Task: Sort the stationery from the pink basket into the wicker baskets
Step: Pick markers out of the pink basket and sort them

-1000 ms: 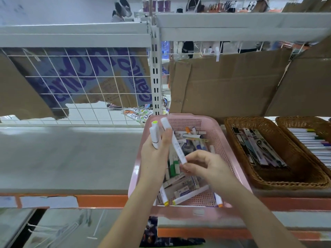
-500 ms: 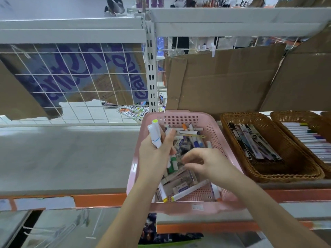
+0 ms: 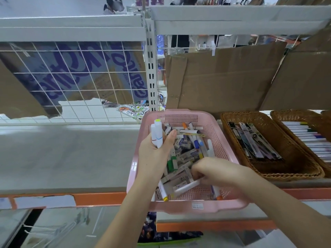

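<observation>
The pink basket (image 3: 180, 116) sits at the front edge of the grey shelf (image 3: 62, 158), its near rim overhanging the orange shelf lip. Inside lies a loose heap of markers, small boxed erasers and pens, with a yellow-tipped marker (image 3: 163, 193) near the front wall. The left hand (image 3: 154, 156) is raised over the basket's left side, fingers curled round two white markers (image 3: 156, 135) held upright, one with a yellow-green cap. The right hand (image 3: 215, 170) reaches down into the front of the heap with its fingers curled; it seems to pinch the end of a white marker (image 3: 186, 187) lying flat there, though blur makes the contact hard to confirm.

Just right of the pink basket stands a wicker basket (image 3: 268, 173) holding a few flat carded packs (image 3: 254, 142) laid along its floor. A second wicker basket (image 3: 295, 113) beside it, cut off by the frame's edge, holds a row of white pens (image 3: 311, 138). Behind the baskets lean sheets of brown cardboard (image 3: 223, 79). To the left, a white wire grid (image 3: 71, 83) backs the shelf, with printed cardboard showing through it.
</observation>
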Tool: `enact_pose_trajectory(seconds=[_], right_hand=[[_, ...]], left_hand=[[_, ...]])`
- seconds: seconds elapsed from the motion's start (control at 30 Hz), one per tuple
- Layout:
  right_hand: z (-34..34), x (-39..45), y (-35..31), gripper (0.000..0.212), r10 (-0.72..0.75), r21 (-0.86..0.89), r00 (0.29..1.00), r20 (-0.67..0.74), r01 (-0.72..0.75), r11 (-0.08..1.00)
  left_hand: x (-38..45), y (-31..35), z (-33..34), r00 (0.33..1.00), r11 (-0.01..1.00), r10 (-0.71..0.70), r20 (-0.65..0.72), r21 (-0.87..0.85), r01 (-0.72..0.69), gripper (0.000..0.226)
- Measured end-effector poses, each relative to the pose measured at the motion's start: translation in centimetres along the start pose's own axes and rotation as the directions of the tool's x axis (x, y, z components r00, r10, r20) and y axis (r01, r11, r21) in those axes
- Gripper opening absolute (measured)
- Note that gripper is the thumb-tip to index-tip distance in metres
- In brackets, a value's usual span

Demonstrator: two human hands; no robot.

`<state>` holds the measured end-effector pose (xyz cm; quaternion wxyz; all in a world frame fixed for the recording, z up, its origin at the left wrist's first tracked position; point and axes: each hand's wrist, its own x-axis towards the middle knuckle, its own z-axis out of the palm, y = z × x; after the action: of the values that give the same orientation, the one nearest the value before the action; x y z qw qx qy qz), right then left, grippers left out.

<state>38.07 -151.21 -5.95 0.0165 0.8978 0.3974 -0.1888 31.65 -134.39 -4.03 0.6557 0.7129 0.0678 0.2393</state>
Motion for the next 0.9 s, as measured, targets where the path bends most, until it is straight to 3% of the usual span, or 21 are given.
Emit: enact_pose_trajectory(seconds=[0.1,0.2,0.37,0.57,0.9], right_hand=[[-1.8,-1.2,0.3,0.009,-0.02,0.241,0.998,-0.061,0.034,0.97],[-3.5,-2.2,0.5,0.014,-0.025,0.366,0.993,-0.113,0.065,0.928],[-6.5,-3.8,0.3,0.017,-0.022,0.4,0.97,-0.241,0.12,0.909],[-9.4,-4.6,-1.3,0.012,-0.038,0.443,0.89,-0.455,0.264,0.857],[-10.4,-4.9,-4.0,0.02,0.008,0.6,0.873,-0.487,0.328,0.729]], left_hand=[[0.0,0.1,-0.1,1.0,1.0,-0.001,-0.006,0.021,0.002,0.044],[0.0,0.1,0.0,1.0,0.999,0.005,-0.007,0.035,-0.005,0.045],[-0.3,0.4,0.4,0.995,0.996,0.051,0.083,0.071,-0.057,0.046],[-0.7,0.6,0.6,0.977,0.989,0.083,0.197,0.105,-0.105,0.044],[-0.8,1.1,0.5,0.952,0.991,0.122,0.282,0.025,-0.135,0.026]])
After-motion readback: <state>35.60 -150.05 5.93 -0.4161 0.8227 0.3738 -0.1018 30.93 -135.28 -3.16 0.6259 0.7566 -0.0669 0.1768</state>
